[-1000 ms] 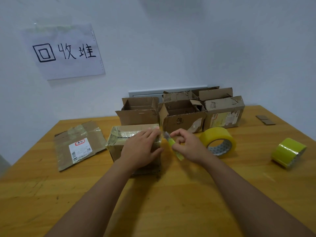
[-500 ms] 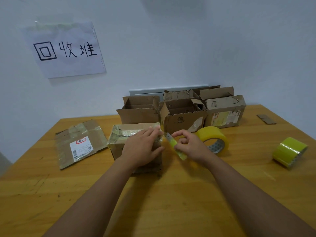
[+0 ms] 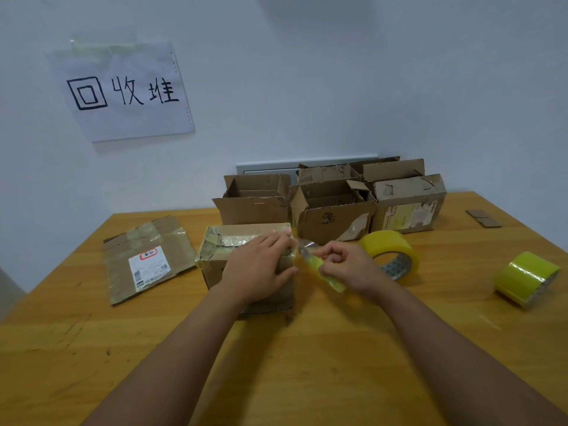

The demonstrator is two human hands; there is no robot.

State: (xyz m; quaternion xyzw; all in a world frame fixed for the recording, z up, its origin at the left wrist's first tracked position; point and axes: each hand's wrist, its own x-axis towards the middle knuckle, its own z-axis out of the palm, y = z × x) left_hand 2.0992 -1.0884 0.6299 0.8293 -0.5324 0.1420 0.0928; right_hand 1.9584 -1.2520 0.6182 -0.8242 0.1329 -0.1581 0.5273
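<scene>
A small taped cardboard box (image 3: pixel 221 244) sits on the wooden table (image 3: pixel 307 364) in front of me. My left hand (image 3: pixel 258 269) lies flat on the box's top and right side, fingers straight, pressing it down. My right hand (image 3: pixel 350 265) grips a yellow-green utility knife (image 3: pixel 319 267). Its blade end points up-left at the box's top right corner, close to my left fingertips. A roll of yellow tape (image 3: pixel 392 255) stands just behind my right hand.
Several opened cardboard boxes (image 3: pixel 332 210) stand in a row at the back against the wall. A flattened box with a label (image 3: pixel 144 259) lies at the left. A second tape roll (image 3: pixel 524 279) lies at the right, small cardboard scraps (image 3: pixel 482 218) farther back.
My right hand with the knife has edged slightly closer to the box's corner. The left hand stays pressed on the box.
</scene>
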